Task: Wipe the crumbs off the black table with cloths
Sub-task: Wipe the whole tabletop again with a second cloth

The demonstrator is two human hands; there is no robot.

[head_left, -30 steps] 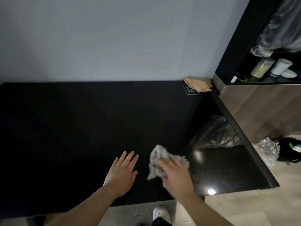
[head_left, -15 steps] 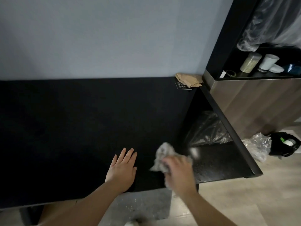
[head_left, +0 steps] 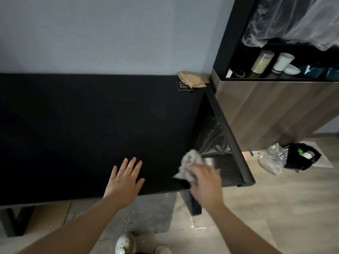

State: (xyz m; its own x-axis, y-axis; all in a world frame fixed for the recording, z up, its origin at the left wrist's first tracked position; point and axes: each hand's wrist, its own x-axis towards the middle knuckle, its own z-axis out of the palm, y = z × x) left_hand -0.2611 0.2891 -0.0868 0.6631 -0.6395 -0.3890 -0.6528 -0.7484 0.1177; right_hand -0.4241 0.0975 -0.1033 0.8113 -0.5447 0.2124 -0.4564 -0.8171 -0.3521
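The black table (head_left: pixel 82 129) fills the left and middle of the head view. My right hand (head_left: pixel 206 182) grips a crumpled grey cloth (head_left: pixel 189 163) at the table's front edge, near its right end; the hand is blurred. Flat on the tabletop to the left of it lies my left hand (head_left: pixel 126 178), fingers straight and spread. White crumbs (head_left: pixel 128 219) are scattered on the floor below the front edge. No crumbs can be made out on the dark tabletop.
A tan cloth (head_left: pixel 192 79) lies on a small black sign at the table's back right corner. A dark shelf unit (head_left: pixel 275 70) with jars and cups stands to the right. A clear plastic bag (head_left: pixel 271 160) and a black bag lie on the floor.
My right hand has dragged the grey cloth toward me to the table's front edge. The view has pulled back, showing more floor. My left hand stays flat on the table.
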